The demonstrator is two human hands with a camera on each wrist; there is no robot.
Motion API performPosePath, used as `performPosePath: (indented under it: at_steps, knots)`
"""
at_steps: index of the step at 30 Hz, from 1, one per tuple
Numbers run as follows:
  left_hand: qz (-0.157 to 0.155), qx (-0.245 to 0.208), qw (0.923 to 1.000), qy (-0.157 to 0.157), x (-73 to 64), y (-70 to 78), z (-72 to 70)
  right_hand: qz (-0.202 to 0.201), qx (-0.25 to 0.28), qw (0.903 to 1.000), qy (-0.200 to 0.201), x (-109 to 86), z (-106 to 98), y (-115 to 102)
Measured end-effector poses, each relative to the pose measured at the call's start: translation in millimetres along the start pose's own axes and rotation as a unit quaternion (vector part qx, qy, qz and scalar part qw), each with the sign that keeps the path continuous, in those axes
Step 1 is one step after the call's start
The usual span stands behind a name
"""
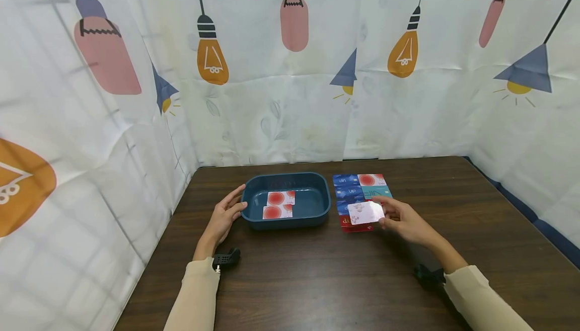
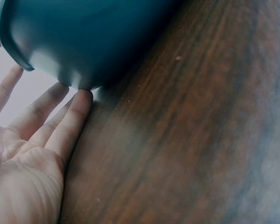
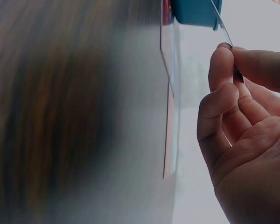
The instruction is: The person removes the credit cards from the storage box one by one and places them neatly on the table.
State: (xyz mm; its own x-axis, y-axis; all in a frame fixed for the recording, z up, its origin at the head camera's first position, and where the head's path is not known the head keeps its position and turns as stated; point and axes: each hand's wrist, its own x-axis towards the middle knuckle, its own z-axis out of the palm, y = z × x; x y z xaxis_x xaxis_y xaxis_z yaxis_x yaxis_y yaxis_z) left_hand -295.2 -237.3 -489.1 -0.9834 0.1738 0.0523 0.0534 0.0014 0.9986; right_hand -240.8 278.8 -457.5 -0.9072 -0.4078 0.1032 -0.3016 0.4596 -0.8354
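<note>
A white card (image 1: 365, 213) with a faint pink pattern is pinched at its right edge by my right hand (image 1: 406, 220), above the other cards; the right wrist view shows the card (image 3: 222, 23) edge-on between thumb and fingertip. Below it, blue VIP cards (image 1: 348, 193), a red-and-white card (image 1: 372, 179), a teal card (image 1: 376, 190) and a red card (image 1: 357, 228) lie on the table. My left hand (image 1: 223, 219) rests against the left end of a dark teal bin (image 1: 285, 223), its fingers fairly straight along the wall (image 2: 84, 42). Two red-and-white cards (image 1: 277, 212) lie inside.
The dark wooden table (image 1: 308, 280) carries the bin and, to its right, the laid-out cards. White curtains (image 1: 281, 119) printed with lamps stand behind and on both sides of the table. Dark bands (image 1: 226, 258) circle both wrists.
</note>
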Motion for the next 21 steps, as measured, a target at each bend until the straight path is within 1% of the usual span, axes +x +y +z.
performPosePath:
  at_steps: [7, 15, 21]
  knots:
    - [0.002, 0.001, 1.0000, 0.000, -0.1, 0.0, -0.6, 0.019, -0.004, 0.9998, -0.004, -8.0, -10, 8]
    - [0.003, -0.002, 1.0000, -0.001, -0.9, 0.5, 0.0, 0.013, -0.013, 0.9998, -0.010, -15.2, -22, 16]
    - [0.005, -0.004, 1.0000, -0.004, -0.4, -0.2, -0.8, 0.031, -0.017, 0.9992, -0.019, -20.3, -30, 22]
